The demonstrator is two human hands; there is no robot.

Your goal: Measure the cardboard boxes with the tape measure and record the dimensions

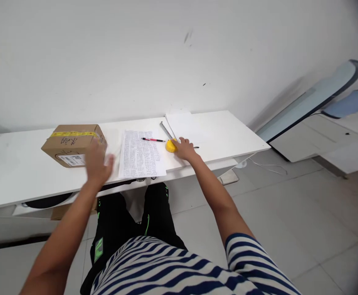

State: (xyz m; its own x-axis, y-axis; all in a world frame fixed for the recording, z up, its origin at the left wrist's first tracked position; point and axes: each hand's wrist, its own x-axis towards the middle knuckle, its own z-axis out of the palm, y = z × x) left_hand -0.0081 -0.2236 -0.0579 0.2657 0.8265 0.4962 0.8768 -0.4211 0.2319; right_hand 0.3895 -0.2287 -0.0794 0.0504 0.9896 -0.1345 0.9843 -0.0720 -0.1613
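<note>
The two hands were well apart over a long white surface [222, 131], which ran across the middle of the frame against a pale wall [129, 61]. At centre-left, the left hand [99, 164] was blurred, its thumb spread away from the fingers and its grasp open. It overlapped the right end of a cardboard box [69, 142] in the view; whether it touched the box could not be told. The box bore a strip of yellow tape [71, 134] along its top, dark handwritten marks and a white label [71, 159] on its near side.

Just right of the frame's centre, the right hand [185, 149] reached a yellow tape measure [170, 146], fingers at its right side; how tightly they closed on it could not be seen. The measure's blade [166, 130] stuck out toward the upper left, beside a blank white sheet [181, 123]. To the left of the measure lay a paper covered in handwriting [142, 155], with a red-and-black pen [153, 139] across its upper right part. A thin dark tip [196, 147] showed just right of the right hand. Black trousers [114, 221] and a striped shirt [160, 270] filled the bottom centre.
</note>
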